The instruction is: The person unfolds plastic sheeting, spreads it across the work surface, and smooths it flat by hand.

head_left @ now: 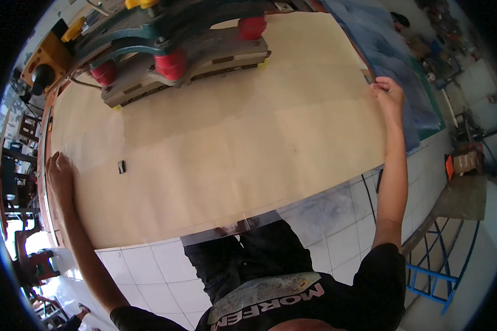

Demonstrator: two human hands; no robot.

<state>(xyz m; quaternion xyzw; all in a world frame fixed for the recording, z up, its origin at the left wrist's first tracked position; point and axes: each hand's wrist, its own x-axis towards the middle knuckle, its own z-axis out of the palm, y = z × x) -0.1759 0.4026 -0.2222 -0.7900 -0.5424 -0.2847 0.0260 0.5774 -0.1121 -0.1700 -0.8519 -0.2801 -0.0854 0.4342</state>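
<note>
A large tan sheet (pixel 221 149), like thick paper or board, covers the table in front of me. My left hand (pixel 61 172) rests at its left edge, fingers stretched out beside a pale metal strip (pixel 46 187). At the far right corner area, my right hand (pixel 389 95) pinches the sheet's edge between thumb and fingers. A small dark piece (pixel 121 166) lies on the sheet, to the right of my left hand. Over the far part of the sheet stands a green machine frame (pixel 132 47) with red cylindrical mounts (pixel 171 64) and a long grey bar (pixel 193 69).
An orange control box (pixel 47 58) with a black knob sits at the far left. Bluish plastic sheeting (pixel 389 60) drapes beyond the right edge. A blue metal frame (pixel 439 276) stands on the right. White floor tiles (pixel 149 270) show below the table's near edge.
</note>
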